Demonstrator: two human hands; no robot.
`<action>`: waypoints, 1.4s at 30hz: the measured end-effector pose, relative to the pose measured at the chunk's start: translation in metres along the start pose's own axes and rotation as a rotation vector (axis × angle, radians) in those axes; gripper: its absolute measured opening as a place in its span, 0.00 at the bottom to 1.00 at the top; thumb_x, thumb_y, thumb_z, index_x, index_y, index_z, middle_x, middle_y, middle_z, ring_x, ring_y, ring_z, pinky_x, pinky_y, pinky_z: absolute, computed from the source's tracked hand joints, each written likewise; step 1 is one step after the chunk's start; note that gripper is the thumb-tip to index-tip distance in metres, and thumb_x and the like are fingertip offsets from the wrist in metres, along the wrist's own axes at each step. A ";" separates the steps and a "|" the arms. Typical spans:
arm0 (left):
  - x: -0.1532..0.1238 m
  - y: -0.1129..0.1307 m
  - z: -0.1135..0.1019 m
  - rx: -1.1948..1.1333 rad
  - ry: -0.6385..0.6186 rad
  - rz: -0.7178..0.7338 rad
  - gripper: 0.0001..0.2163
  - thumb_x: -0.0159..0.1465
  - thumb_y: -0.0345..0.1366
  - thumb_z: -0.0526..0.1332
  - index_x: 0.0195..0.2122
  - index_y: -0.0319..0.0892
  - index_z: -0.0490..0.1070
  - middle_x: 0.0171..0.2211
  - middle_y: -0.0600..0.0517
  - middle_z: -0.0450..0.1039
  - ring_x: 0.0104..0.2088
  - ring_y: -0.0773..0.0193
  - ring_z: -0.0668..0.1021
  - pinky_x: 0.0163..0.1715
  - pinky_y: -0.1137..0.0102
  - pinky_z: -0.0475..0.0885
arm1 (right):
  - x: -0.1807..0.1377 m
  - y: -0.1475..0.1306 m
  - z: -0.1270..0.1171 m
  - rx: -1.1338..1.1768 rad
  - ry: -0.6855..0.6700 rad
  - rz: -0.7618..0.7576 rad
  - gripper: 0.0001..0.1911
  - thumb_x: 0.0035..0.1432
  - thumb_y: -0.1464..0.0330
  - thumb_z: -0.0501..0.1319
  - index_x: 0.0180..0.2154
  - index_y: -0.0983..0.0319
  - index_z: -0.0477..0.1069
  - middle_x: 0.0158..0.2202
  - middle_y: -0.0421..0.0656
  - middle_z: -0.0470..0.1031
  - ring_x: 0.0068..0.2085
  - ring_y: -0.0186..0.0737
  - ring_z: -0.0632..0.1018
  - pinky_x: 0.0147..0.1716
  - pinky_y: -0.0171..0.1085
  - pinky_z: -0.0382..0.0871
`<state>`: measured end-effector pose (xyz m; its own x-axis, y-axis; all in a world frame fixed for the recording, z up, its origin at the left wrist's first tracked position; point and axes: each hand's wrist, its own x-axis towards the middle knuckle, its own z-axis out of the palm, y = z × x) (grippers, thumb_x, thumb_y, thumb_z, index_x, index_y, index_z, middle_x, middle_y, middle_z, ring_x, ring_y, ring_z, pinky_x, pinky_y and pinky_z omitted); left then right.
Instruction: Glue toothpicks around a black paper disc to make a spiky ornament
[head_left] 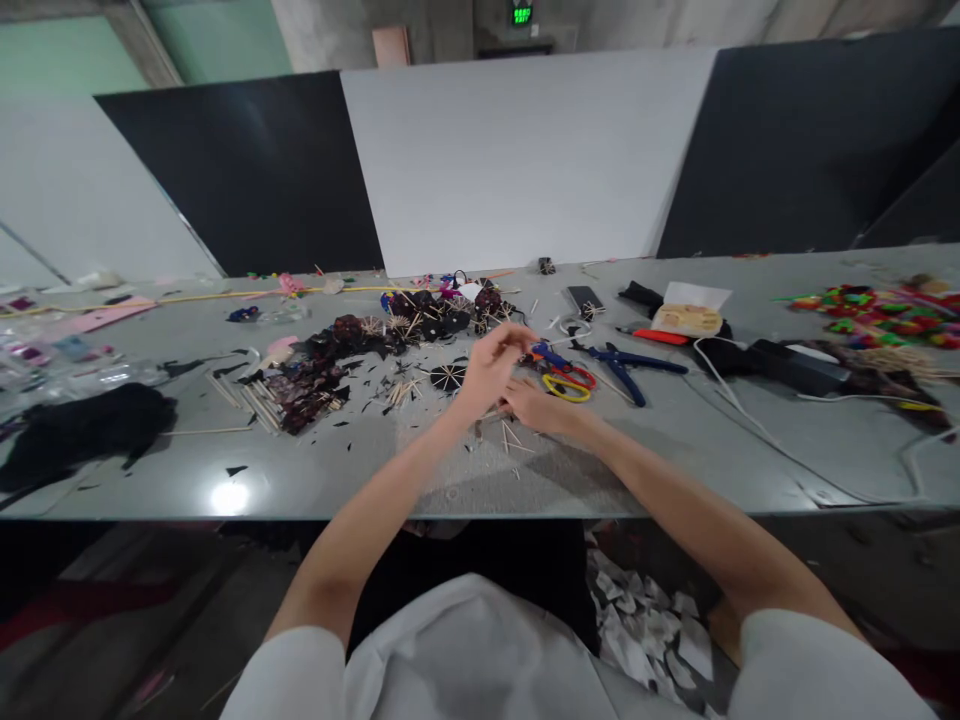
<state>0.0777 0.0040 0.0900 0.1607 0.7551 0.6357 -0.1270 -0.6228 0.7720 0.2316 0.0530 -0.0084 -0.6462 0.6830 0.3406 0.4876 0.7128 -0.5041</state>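
Note:
My left hand [493, 362] is raised just above the table with its fingers bent and drawn together; anything between the fingertips is too small to make out. Lower and closer to me, my right hand [534, 404] has its fingers curled near the tabletop, partly behind the left wrist, so what they grip is hidden. A black disc with pale sticks laid out like spokes [448, 376] lies left of my left hand. Below my hands are several loose thin wooden sticks [514, 437]. Scissors with a yellow and red handle [568, 386] lie beside my right hand.
Dark blue pliers [622, 366] and an orange-handled tool [660, 336] lie to the right. A white cable [757, 430] loops over the table's right side. Dark scraps [304, 385], a stick pile [259, 402] and black cloth [90, 430] are left. A panel [525, 160] stands behind.

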 end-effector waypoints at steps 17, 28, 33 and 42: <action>-0.028 -0.091 -0.032 0.084 0.367 -0.267 0.15 0.69 0.48 0.59 0.44 0.43 0.77 0.28 0.54 0.70 0.24 0.67 0.68 0.28 0.71 0.63 | 0.017 0.018 -0.008 0.108 0.176 0.156 0.11 0.66 0.65 0.51 0.37 0.62 0.70 0.31 0.43 0.75 0.33 0.41 0.73 0.36 0.38 0.66; -0.033 -0.094 -0.017 -0.083 0.303 -0.354 0.16 0.55 0.50 0.73 0.26 0.42 0.78 0.26 0.52 0.76 0.28 0.66 0.74 0.34 0.71 0.70 | 0.016 0.001 0.001 0.277 0.329 0.177 0.17 0.69 0.55 0.53 0.37 0.61 0.69 0.31 0.41 0.74 0.32 0.40 0.73 0.34 0.38 0.66; -0.029 -0.102 -0.024 -0.209 0.351 -0.435 0.18 0.51 0.52 0.76 0.27 0.42 0.78 0.27 0.52 0.76 0.27 0.68 0.74 0.31 0.71 0.71 | 0.014 -0.009 -0.003 0.333 0.336 0.164 0.18 0.68 0.52 0.56 0.40 0.61 0.71 0.34 0.43 0.77 0.35 0.41 0.76 0.38 0.38 0.68; -0.025 -0.107 -0.035 -0.346 0.368 -0.500 0.18 0.47 0.47 0.79 0.26 0.40 0.77 0.26 0.53 0.75 0.24 0.72 0.71 0.28 0.73 0.69 | 0.011 -0.019 -0.011 0.308 0.277 0.161 0.21 0.67 0.51 0.59 0.32 0.60 0.76 0.28 0.40 0.78 0.30 0.39 0.75 0.33 0.36 0.66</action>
<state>0.0529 0.0594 -0.0081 -0.0527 0.9916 0.1178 -0.4380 -0.1289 0.8897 0.2214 0.0492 0.0135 -0.3738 0.8283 0.4173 0.3441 0.5417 -0.7669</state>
